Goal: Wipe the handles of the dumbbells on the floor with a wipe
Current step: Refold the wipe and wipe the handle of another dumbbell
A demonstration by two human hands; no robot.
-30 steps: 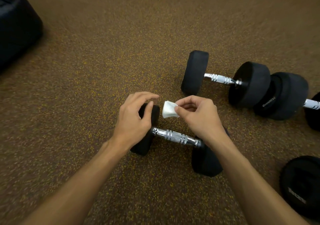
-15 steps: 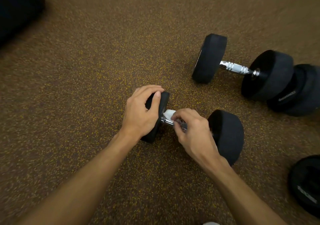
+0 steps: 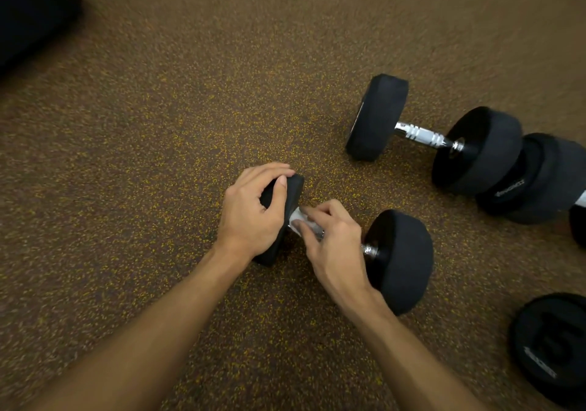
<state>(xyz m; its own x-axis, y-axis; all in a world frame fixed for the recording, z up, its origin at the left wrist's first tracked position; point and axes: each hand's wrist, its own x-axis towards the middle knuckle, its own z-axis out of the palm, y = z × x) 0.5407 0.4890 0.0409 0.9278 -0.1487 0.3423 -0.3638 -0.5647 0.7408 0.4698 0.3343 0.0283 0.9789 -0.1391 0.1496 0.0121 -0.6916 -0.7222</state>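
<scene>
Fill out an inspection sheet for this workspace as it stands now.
Surface: speckled brown floor.
Job's things: near dumbbell lying on it; wipe on its handle beside the left head; second dumbbell behind, handle bare.
Clutter: third dumbbell at right; another black weight lower right.
Grippers: left hand grips the near dumbbell's left head; right hand pinches the wipe around the handle.
Cables: nothing seen.
Surroundings: dark object, top left, unclear.

Black and chrome on speckled brown.
The floor (image 3: 158, 157) is dark brown with yellow-orange flecks; the nearest dumbbell (image 3: 400, 261) and the second dumbbell (image 3: 421, 133) have black heads and silver handles, the second's banded with rings; the wipe (image 3: 298, 217) is white; the third dumbbell (image 3: 545, 179) bears pale lettering on its black head.
</scene>
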